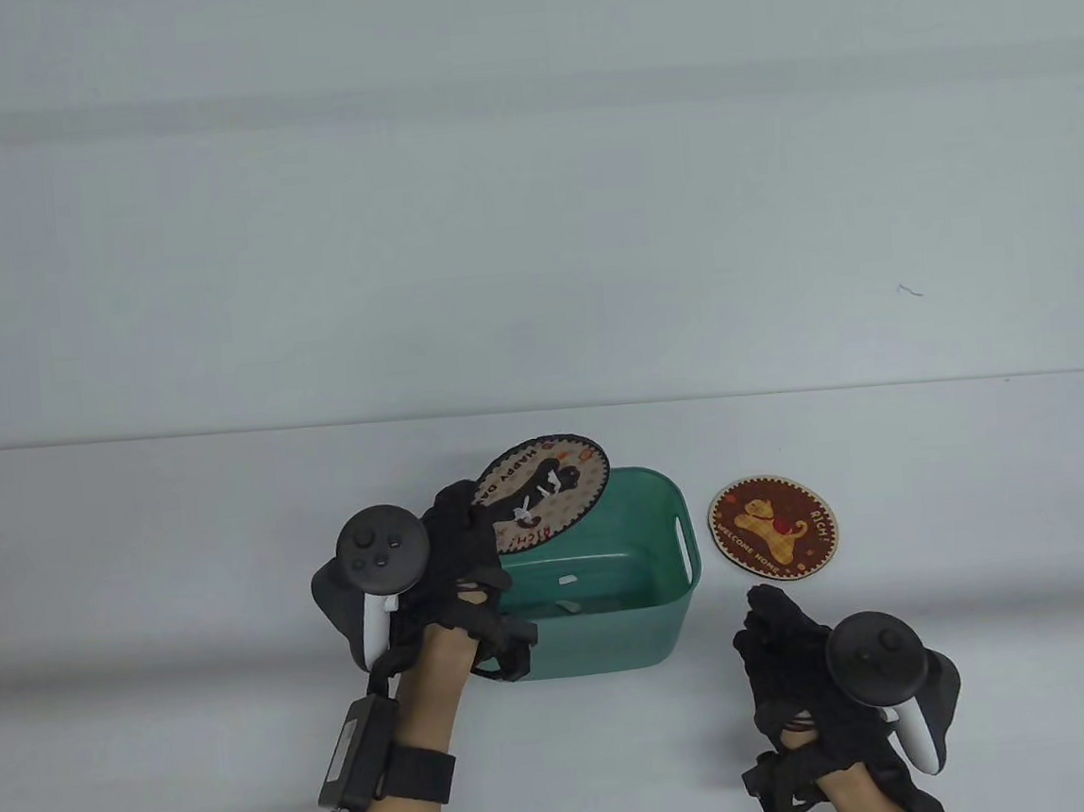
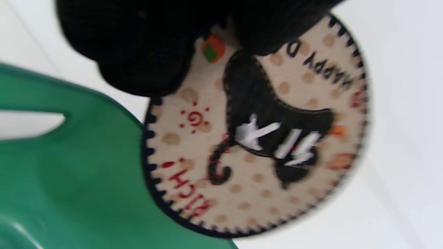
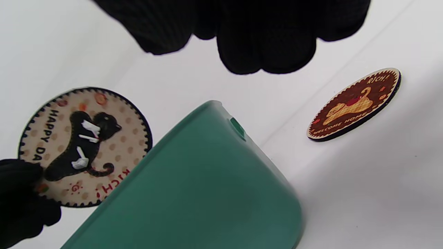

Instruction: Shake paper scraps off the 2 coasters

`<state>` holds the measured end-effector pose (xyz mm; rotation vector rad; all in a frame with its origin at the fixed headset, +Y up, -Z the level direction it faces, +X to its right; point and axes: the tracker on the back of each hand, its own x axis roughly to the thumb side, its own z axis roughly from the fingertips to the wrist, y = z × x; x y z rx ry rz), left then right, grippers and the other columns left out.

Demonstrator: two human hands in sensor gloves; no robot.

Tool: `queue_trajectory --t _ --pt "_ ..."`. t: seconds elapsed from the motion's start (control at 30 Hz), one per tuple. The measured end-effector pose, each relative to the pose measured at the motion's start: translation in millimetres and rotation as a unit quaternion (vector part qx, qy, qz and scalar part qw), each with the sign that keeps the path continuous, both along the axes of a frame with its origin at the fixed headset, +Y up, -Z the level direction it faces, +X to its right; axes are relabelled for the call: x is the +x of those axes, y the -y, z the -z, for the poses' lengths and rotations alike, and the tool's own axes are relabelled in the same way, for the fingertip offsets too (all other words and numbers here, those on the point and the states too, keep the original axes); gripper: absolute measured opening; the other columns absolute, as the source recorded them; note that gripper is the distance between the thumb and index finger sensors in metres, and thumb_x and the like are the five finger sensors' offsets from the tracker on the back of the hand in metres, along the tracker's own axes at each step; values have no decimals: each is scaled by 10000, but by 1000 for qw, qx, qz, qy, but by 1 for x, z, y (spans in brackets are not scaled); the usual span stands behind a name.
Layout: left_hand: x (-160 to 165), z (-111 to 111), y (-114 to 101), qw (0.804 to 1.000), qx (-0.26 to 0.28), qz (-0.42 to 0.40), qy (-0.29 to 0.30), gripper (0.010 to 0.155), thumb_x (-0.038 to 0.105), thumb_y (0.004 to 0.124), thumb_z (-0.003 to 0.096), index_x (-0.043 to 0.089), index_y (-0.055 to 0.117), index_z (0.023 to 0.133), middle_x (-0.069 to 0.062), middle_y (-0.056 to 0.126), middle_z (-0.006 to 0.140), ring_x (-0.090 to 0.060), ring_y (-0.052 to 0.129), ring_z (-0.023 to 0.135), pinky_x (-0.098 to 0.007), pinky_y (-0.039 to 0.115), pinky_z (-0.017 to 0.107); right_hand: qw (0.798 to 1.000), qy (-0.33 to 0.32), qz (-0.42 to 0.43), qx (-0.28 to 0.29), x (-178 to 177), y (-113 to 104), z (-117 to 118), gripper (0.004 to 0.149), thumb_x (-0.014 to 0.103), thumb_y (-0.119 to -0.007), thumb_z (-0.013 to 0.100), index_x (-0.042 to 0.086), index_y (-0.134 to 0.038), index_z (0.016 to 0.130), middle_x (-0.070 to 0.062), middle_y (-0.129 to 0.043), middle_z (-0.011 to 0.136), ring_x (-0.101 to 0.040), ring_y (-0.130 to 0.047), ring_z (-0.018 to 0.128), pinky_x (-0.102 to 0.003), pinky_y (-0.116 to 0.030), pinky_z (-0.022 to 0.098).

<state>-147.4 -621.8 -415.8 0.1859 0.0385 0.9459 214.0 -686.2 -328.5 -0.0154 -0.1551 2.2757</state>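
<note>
My left hand (image 1: 463,536) pinches the edge of a beige coaster with a black cat (image 1: 542,493) (image 2: 256,138) (image 3: 84,147) and holds it above the far left corner of the green bin (image 1: 619,636). Several white paper scraps (image 2: 277,140) (image 3: 86,138) lie on the cat. A dark red coaster with a yellow cat (image 1: 773,527) (image 3: 354,103) lies flat on the table to the bin's right, with no scraps visible on it. My right hand (image 1: 780,632) rests near that coaster, fingers loosely curled, holding nothing.
The green bin (image 3: 193,193) has slot handles (image 1: 684,542) and a few white scraps (image 1: 567,578) inside. A white wall rises behind the white table (image 1: 138,555).
</note>
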Motion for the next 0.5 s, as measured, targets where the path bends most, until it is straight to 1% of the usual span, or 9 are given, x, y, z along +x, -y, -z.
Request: queue_trajectory --t 0.07,0.13,0.2,0.23,0.3,0.33,0.4,0.43,0.5 --pt "2 -1 -2 998 -31 46 19 414 305 760 486 163 717 873 -129 846 782 -326 953 494 -368 841 350 1000 -1 2 0 0 0 1 550 342 -717 458 199 -463 925 -91 -688 880 -268 -766 673 -456 -619 548" --pt "3 -1 -1 999 29 19 -14 415 284 780 467 142 746 856 -151 864 766 -354 959 489 -394 844 342 1000 -3 0 -3 0 0 3 544 344 -715 458 199 -470 922 -90 -694 877 -268 -769 670 -456 -621 546" --pt "12 3 1 990 -71 112 53 410 275 784 479 132 745 861 -169 854 769 -367 951 485 -406 836 340 1000 -7 -1 -5 0 0 3 545 344 -715 457 196 -473 922 -93 -696 874 -271 -770 669 -458 -621 546" --pt "14 2 -1 985 -63 152 51 412 299 769 486 161 727 872 -138 848 786 -340 954 503 -382 842 355 1000 -8 -1 -5 0 0 3 544 345 -715 457 197 -474 922 -94 -697 874 -272 -770 669 -458 -621 545" --pt "13 -2 -5 989 33 144 -9 416 309 767 474 172 738 865 -120 864 782 -328 971 510 -373 861 357 1000 -8 -1 -4 1 0 3 540 345 -714 457 197 -478 920 -94 -700 872 -271 -772 667 -458 -623 545" --pt "15 0 -5 995 24 99 -5 413 279 789 462 135 762 848 -159 880 754 -358 976 481 -400 859 332 1000 -8 0 -3 1 0 3 541 345 -714 457 197 -478 921 -95 -701 871 -272 -773 666 -459 -623 544" --pt "19 4 -5 988 -80 123 51 413 287 771 484 143 730 869 -154 852 775 -348 963 497 -390 851 347 1000 -10 2 -3 1 0 3 537 344 -713 458 194 -484 919 -95 -705 868 -273 -775 664 -460 -625 542" --pt "19 2 -7 989 -62 130 45 415 298 761 491 159 715 880 -139 841 793 -340 958 518 -380 852 365 1000 -11 3 -3 1 0 3 537 344 -714 457 194 -485 919 -98 -706 867 -274 -777 662 -460 -625 542" --pt "20 0 -11 994 31 102 -9 414 272 796 457 126 771 843 -169 888 746 -366 986 479 -406 871 328 1000 -11 4 -3 1 0 3 534 347 -712 457 195 -488 918 -96 -708 867 -273 -777 663 -459 -626 542"
